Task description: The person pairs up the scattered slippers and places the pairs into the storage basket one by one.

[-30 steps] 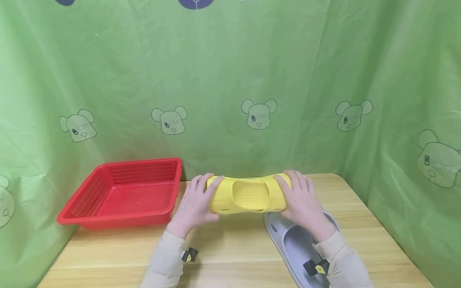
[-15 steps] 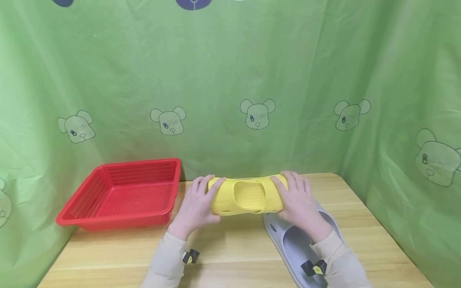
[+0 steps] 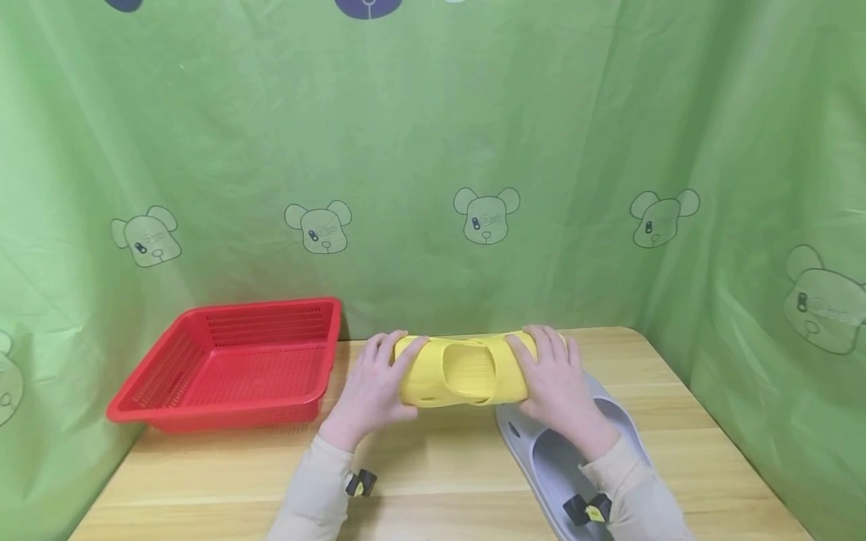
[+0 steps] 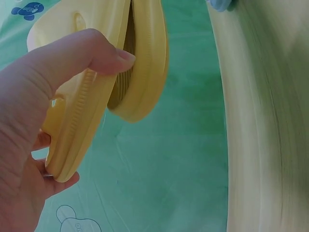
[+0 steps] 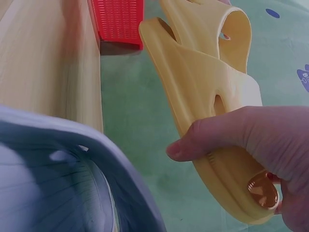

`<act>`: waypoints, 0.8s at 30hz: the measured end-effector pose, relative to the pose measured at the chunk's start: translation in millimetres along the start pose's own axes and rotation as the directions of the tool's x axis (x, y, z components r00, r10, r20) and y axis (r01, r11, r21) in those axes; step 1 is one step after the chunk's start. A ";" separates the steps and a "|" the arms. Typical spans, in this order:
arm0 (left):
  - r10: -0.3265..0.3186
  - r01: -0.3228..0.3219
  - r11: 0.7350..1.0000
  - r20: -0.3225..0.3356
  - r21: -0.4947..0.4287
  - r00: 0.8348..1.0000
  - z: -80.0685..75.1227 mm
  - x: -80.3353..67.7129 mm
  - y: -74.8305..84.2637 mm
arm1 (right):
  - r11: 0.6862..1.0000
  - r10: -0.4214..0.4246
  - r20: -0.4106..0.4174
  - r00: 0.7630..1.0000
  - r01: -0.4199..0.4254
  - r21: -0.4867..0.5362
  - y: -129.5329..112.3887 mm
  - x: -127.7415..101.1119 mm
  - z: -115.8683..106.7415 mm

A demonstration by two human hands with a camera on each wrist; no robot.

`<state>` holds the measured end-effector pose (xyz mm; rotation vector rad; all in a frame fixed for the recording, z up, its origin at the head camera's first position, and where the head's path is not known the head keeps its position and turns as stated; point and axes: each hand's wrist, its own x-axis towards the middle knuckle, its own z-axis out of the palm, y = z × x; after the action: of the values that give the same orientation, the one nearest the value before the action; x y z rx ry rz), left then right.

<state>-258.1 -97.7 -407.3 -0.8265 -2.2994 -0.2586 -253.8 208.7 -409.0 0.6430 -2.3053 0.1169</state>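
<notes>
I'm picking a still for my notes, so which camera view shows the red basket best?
The head view: the red basket appears there whole, with rim and inside visible. The right wrist view catches only part of it at the top edge, and the left wrist view doesn't show it.

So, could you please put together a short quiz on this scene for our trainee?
1. True or false: only one hand grips the yellow slippers.

2. In the head view, where is the red basket relative to the yellow slippers?
A) To their left
B) To their right
C) Directly in front of them

3. What colour is the footwear that lies on the wooden table, partly hidden by the right sleeve?

Key:
1. False; the left hand and the right hand both grip them.
2. A
3. Grey
</notes>
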 end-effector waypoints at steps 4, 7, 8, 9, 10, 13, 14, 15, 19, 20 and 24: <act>0.000 0.000 1.000 -0.012 -0.010 1.000 0.0 -0.1 0.2 | 1.000 0.004 0.000 1.000 -0.004 0.001 -1.4 0.3 0.2; 0.006 -0.007 1.000 -0.010 -0.010 1.000 1.1 0.1 1.1 | 1.000 0.005 0.008 1.000 -0.006 0.005 -3.2 0.5 0.7; 0.008 -0.009 1.000 -0.008 -0.009 1.000 1.6 0.2 1.4 | 1.000 0.006 0.011 1.000 -0.006 0.005 -3.7 0.6 0.9; 0.008 -0.008 1.000 -0.004 -0.006 1.000 2.1 0.1 1.8 | 1.000 0.005 0.012 1.000 -0.005 0.005 -4.2 0.6 1.0; 0.009 -0.009 1.000 -0.003 -0.007 1.000 2.6 0.0 2.0 | 1.000 0.003 0.014 1.000 -0.003 0.008 -4.7 0.5 1.2; 0.003 -0.003 1.000 0.000 -0.017 1.000 4.2 -0.5 2.6 | 1.000 0.006 0.014 1.000 -0.006 0.011 -4.8 0.4 1.2; 0.000 0.000 1.000 0.000 -0.020 1.000 4.8 -0.7 2.6 | 1.000 0.007 0.012 1.000 -0.007 0.011 -4.5 0.3 1.2; -0.004 0.004 1.000 0.003 -0.025 1.000 5.2 -0.8 2.6 | 1.000 0.008 0.009 1.000 -0.008 0.013 -4.2 0.1 1.2; -0.022 0.023 0.999 0.031 -0.033 0.999 6.6 -1.3 2.1 | 1.000 0.010 -0.009 1.000 -0.010 0.014 -3.0 -0.6 1.3; -0.028 0.029 0.999 0.038 -0.030 0.999 6.9 -1.3 1.9 | 1.000 0.008 -0.014 1.000 -0.008 0.014 -2.9 -0.6 1.6; -0.039 0.040 0.999 0.046 -0.018 0.998 7.0 -1.8 1.7 | 1.000 0.003 -0.033 0.999 -0.003 0.003 -3.3 -0.3 3.7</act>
<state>-259.8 -94.6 -413.9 -0.8046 -2.3610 -0.2818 -254.4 204.9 -412.3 0.6342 -2.2750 0.1313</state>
